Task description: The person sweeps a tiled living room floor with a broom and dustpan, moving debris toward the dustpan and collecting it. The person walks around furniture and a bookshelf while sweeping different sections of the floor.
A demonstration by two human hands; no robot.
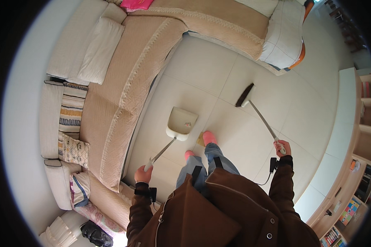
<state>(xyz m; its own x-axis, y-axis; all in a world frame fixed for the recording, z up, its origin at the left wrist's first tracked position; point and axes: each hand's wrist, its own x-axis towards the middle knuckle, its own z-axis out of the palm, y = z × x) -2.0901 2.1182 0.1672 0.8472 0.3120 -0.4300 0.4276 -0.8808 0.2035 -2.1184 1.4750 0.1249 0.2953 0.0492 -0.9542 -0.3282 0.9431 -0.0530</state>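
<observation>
My left hand [143, 174] is closed round the pale grip of a long-handled dustpan [178, 134]. Its cream pan rests on the tiled floor left of my feet, and a small clump of debris [188, 124] lies inside. On the right, my right hand [282, 148] grips the end of a broom [263, 117] with a metal handle. The broom's dark bristle head is angled over the floor ahead and to the right, apart from the dustpan. Whether the bristles touch the tiles I cannot tell.
A sofa [111, 107] with a tan quilted cover runs along the left and across the far side. Its armrest end [282, 37] juts out at the far right. Wooden shelving [365, 140] with books lines the right. My pink slippers [209, 137] stand on pale floor tiles.
</observation>
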